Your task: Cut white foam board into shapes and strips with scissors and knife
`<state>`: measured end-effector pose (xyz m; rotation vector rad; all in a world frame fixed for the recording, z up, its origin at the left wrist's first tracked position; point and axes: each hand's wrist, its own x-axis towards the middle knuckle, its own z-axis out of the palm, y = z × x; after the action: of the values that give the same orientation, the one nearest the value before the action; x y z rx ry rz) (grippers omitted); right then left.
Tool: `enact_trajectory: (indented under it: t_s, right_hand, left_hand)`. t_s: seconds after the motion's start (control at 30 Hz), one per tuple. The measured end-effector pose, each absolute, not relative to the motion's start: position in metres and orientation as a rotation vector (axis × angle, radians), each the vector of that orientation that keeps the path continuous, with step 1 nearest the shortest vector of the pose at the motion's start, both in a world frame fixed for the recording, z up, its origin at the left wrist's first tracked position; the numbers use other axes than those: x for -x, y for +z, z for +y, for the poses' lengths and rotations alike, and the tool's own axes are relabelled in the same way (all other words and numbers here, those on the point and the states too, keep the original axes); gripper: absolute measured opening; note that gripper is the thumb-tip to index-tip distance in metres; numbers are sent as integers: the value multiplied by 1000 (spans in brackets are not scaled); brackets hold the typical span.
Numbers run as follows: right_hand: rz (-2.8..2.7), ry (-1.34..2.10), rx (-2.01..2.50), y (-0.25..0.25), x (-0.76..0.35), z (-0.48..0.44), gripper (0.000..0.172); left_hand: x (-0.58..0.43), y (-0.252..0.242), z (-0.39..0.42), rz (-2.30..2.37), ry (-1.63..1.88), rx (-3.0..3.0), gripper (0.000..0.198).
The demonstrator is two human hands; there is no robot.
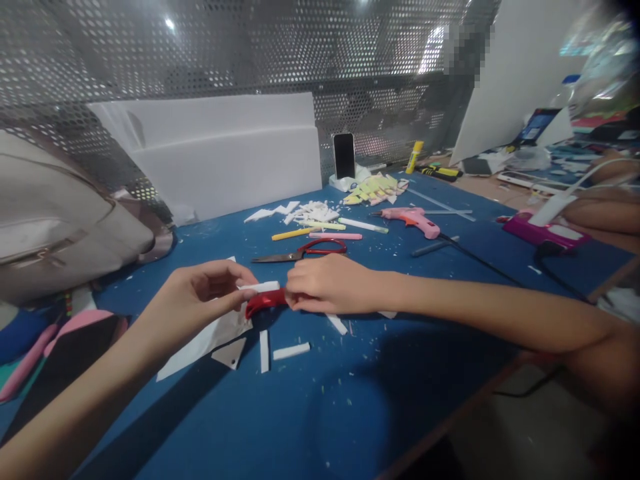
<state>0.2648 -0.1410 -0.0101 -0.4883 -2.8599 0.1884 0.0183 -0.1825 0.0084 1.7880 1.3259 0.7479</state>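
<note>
Between thumb and fingers, my left hand (215,287) pinches a narrow white strip (263,287), which looks like foam board or thick paper. My right hand (333,283) is closed round one end of a red, smooth, slightly curved tool (265,302); its kind is partly hidden by the fingers. The strip lies just above the red tool, close to it. Below them are two loose white strips (291,351) and a grey-white triangular scrap (230,353). A white sheet (195,347) lies under my left hand. Red-handled scissors (320,247) rest just beyond my hands.
Several felt-tip pens (335,236) and a pile of white scraps (317,213) lie farther back. A pink glue gun (413,219) trails its cable to the right. A phone (344,157) stands upright behind. At left sits a pale bag (65,213); a purple power strip (545,232) is at right.
</note>
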Motion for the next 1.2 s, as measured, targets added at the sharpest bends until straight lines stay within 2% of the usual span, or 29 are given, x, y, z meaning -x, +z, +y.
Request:
enact_trajectory:
  t_s: [0.33,0.47,0.7,0.93,1.2]
  right_hand:
    - [-2849,122,510,-6,-276,-130,14]
    - [-2751,142,546,5,-283,-127,15]
    - [-2657,154,668,7,-301,-133,12]
    - [-2532,306,833,1,-341,-151,11]
    - [-2352,748,883,-2,-352,-181,7]
  left_hand:
    - [-31,2,-187,1276,440,-2038,19]
    - [-43,-9,-192,1151,457,-2287,16]
    - [-81,-13,-193,988,464,-2612,23]
    - [-112,-18,-183,875,293,-2770,14]
    - [-105,-9,-196,1077,433,-2697,5]
